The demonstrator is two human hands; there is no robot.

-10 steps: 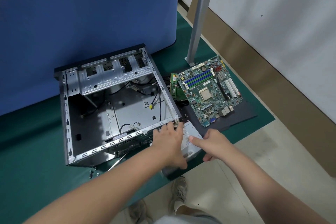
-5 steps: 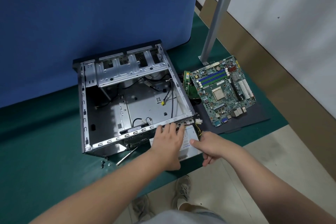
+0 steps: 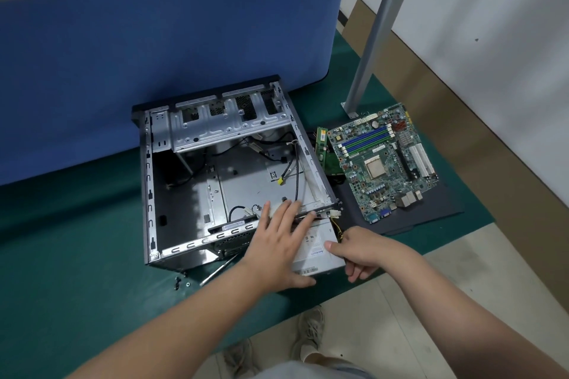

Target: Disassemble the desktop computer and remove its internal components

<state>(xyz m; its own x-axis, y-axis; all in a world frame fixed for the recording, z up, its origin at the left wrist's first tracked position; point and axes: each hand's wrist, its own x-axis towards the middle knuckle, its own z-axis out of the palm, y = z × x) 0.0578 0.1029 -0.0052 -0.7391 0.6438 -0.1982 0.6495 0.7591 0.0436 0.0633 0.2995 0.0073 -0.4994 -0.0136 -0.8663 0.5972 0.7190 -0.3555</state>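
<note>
At case (image 3: pixel 191 243) near corner: left hand (image 3: pixel 278 251) flat on power supply (image 3: pixel 317 251), right hand (image 3: pixel 363 252) grips its end.

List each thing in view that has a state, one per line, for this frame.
Computer case: on its side, panel off, motherboard bay empty, loose cables inside.
Power supply: partway out of the case's near end.
Motherboard: out, flat on a dark mat.
Left hand: flat on the power supply, fingers straight.
Right hand: grips the power supply's right corner.
Screwdriver: lying idle.
</note>
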